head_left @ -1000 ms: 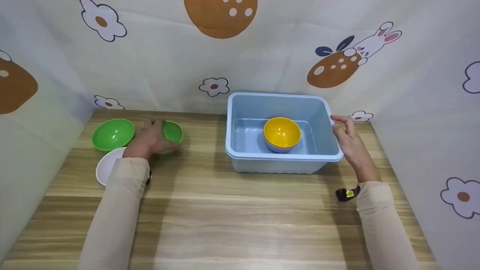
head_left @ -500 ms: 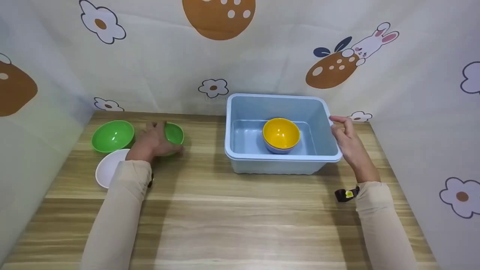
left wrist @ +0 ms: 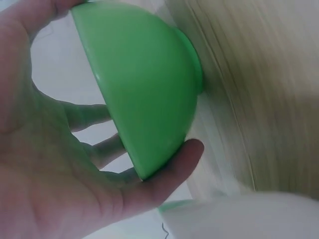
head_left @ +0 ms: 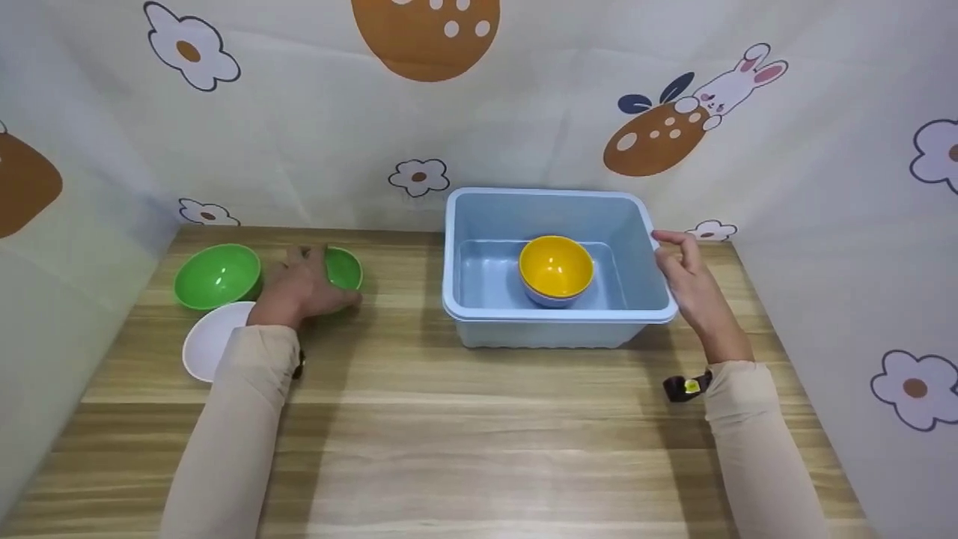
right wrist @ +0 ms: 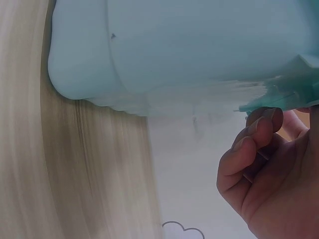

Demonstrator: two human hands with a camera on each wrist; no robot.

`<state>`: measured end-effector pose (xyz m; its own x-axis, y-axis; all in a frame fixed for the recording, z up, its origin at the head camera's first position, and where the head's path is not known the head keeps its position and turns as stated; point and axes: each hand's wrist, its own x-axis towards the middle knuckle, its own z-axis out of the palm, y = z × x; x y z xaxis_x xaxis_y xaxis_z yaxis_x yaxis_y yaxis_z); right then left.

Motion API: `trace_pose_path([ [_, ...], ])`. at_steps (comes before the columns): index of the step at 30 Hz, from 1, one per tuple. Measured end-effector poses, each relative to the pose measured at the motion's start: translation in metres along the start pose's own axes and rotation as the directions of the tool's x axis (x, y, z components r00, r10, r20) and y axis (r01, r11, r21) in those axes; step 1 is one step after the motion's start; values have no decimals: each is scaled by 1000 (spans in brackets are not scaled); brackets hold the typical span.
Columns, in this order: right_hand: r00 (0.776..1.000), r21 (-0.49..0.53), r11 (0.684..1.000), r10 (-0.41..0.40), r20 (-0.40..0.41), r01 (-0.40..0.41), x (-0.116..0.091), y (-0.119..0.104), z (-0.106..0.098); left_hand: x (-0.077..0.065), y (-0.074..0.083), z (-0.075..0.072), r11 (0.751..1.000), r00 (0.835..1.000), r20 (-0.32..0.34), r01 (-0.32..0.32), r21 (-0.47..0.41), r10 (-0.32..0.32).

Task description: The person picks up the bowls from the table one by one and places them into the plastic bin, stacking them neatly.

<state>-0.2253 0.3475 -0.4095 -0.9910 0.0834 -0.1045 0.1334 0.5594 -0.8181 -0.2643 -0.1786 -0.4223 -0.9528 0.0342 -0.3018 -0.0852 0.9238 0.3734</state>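
Observation:
My left hand (head_left: 299, 288) spans a small green bowl (head_left: 344, 269), thumb on one side of the rim and fingers on the other. In the left wrist view the bowl's foot faces the wood; whether it touches is unclear. Over on the right, my right hand (head_left: 696, 292) holds the side rim of a light blue bin (head_left: 554, 314) between thumb and index finger, its other fingers curled below. Inside the bin, a yellow bowl (head_left: 556, 266) sits nested in a pale bowl (head_left: 554, 301).
Left of my left hand stands a larger green bowl (head_left: 218, 277), with a white bowl (head_left: 206, 344) in front of it, partly covered by my wrist. A printed cloth (head_left: 322, 112) walls the back and sides of the wooden table (head_left: 449, 434).
The head view has drifted slightly, moving the whole scene a little to the left. Both hands keep their places on the green bowl and the bin.

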Motion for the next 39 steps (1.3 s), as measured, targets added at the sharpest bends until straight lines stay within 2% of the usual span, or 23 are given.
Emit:
trace_pose_path([
  [5,1000,11,1000,-14,-12,14,1,1,1,0,2,-1,1000,1000,-7,-19,16,20],
  [12,995,37,995,-95,-18,96,2,4,-1,0,5,-6,998,996,-61,-65,4,65],
  [23,998,9,998,-64,1,64,1,2,-1,-11,8,-13,995,989,-115,-97,8,97],
  [32,998,12,998,-69,-3,69,0,2,0,-21,15,-21,991,981,-143,-132,-2,130],
  [39,998,12,998,-66,5,66,1,3,-2,-25,26,-31,981,970,-147,-183,65,191],
])
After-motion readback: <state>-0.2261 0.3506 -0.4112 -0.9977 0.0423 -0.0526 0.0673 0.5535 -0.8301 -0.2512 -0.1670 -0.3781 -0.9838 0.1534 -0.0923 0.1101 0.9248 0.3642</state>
